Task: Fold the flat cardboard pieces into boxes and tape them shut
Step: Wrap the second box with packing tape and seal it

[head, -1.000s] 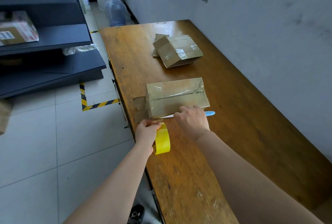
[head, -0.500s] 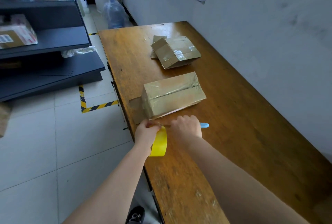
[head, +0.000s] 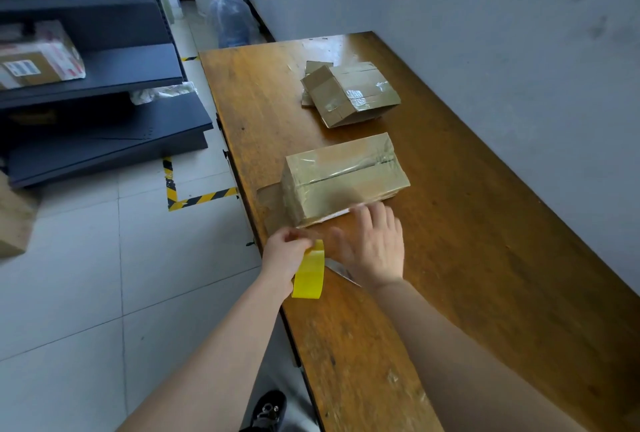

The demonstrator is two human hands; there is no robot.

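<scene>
Our left hand grips the tape at the table edge; our right hand spreads relaxed fingers beside the box.

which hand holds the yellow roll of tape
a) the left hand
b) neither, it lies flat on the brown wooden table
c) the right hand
a: the left hand grips the yellow roll of tape, while the right hand has its fingers spread, off the roll.
</scene>
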